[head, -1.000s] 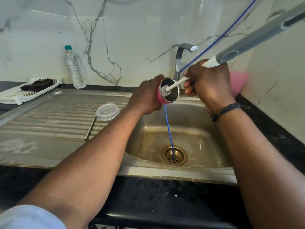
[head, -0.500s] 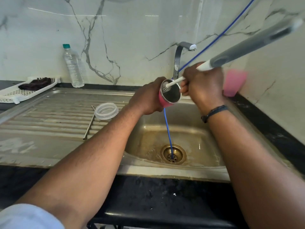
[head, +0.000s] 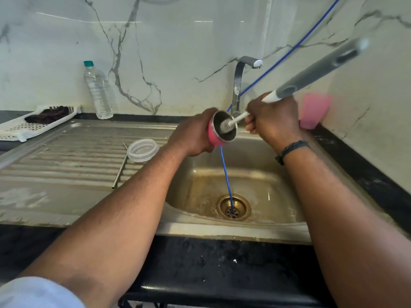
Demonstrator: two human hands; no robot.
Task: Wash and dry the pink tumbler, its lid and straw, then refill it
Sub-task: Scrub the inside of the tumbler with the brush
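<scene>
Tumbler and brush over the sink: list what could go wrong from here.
1. The left hand grips the tumbler tilted on its side above the basin; if wet, it might slip and drop.
2. The right hand holds the brush near its head, so the long handle could knock the tap.
3. Scrubbing may flick water toward the lid and straw.

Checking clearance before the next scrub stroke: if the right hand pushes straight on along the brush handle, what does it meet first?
Probably the pink tumbler: the right hand points down-left along the brush, whose head already sits inside its mouth. The rim looks nearest, though depth is unclear.
</scene>
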